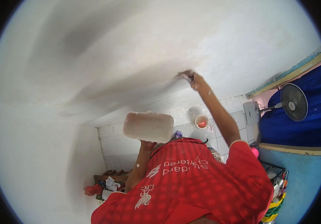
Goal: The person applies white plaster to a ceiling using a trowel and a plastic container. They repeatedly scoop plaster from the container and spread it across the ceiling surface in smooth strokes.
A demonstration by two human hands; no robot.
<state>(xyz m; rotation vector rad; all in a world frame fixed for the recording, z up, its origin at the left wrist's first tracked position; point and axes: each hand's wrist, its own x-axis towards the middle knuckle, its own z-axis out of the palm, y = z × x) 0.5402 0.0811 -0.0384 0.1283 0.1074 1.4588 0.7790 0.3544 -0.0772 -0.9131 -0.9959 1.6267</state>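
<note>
My right hand (197, 80) is raised on an outstretched arm and grips a small flat-bladed tool (183, 75), whose blade lies against the white plastered ceiling (130, 48). Lower down, my left hand (146, 145) holds up from underneath a rectangular tray (148, 127) caked in white plaster. My red patterned shirt (197, 186) fills the lower middle of the view.
A white tiled wall (115, 143) meets the ceiling behind the tray, with a small round white holder (201, 121) on it. A wall fan (294, 102) and blue curtain (302, 127) are at the right. Cluttered shelves sit at lower left (106, 184) and lower right (276, 186).
</note>
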